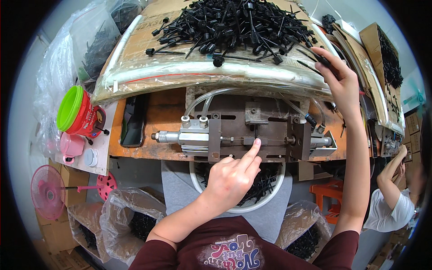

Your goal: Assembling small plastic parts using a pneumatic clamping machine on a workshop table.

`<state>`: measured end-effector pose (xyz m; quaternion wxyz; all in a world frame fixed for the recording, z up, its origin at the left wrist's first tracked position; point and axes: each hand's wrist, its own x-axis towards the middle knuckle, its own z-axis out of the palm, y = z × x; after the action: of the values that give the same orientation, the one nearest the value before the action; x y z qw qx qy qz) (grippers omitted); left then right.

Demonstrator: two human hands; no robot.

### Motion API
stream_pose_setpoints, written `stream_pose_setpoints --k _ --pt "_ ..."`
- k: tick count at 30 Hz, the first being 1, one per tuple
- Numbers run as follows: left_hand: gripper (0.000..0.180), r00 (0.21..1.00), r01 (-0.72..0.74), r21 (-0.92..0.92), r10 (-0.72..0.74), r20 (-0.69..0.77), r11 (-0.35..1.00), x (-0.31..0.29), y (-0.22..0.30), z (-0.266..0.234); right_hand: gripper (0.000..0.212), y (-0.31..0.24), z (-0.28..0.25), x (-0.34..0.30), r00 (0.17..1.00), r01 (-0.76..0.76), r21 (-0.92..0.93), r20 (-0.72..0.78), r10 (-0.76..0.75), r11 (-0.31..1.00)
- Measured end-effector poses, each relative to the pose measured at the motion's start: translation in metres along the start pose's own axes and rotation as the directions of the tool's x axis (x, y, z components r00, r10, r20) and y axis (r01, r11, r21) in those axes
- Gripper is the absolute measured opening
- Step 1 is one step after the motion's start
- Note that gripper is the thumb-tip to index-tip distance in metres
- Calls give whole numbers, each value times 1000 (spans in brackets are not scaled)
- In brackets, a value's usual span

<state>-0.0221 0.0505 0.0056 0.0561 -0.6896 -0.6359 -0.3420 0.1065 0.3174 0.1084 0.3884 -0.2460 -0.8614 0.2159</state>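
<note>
My left hand (234, 177) reaches over the metal clamping fixture (234, 128), index finger stretched out and the other fingers curled. Its fingertip rests at the small block in the middle of the fixture, against the lower end of a thin black piece (256, 131). Farther right, my raised right hand (342, 81) pinches a black plastic part (325, 62) between thumb and fingers beside the pile. Many black plastic parts (234, 27) with ribbed heads and thin stems are heaped on the plastic-covered cardboard (135, 49).
A white basket (194, 180) of black parts sits at my lap, below the fixture. Left are a dark phone (133, 120), a red and green bucket (81, 110), a pink cup (71, 146) and a pink fan (47, 191). Another person (391, 198) works at far right.
</note>
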Motion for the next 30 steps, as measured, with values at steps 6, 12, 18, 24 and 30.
stream_pose_setpoints --k 6,12,18,24,30 --pt "32 997 15 -119 -5 78 993 -2 12 -23 35 -27 -3 -35 913 -374 463 33 406 804" --pt "54 987 -56 -210 23 -158 976 13 32 -25 38 -87 43 -96 837 -506 608 176 518 612" --pt "51 955 -23 -259 -55 -291 966 24 31 -10 36 -106 73 -136 846 -443 776 194 497 450" --pt "44 959 -33 -185 -21 -282 982 17 24 -9 37 -107 94 -152 803 -384 853 119 584 353" --pt "36 972 -17 -254 -43 -231 967 6 18 -23 37 -102 82 -162 831 -404 739 50 554 539"
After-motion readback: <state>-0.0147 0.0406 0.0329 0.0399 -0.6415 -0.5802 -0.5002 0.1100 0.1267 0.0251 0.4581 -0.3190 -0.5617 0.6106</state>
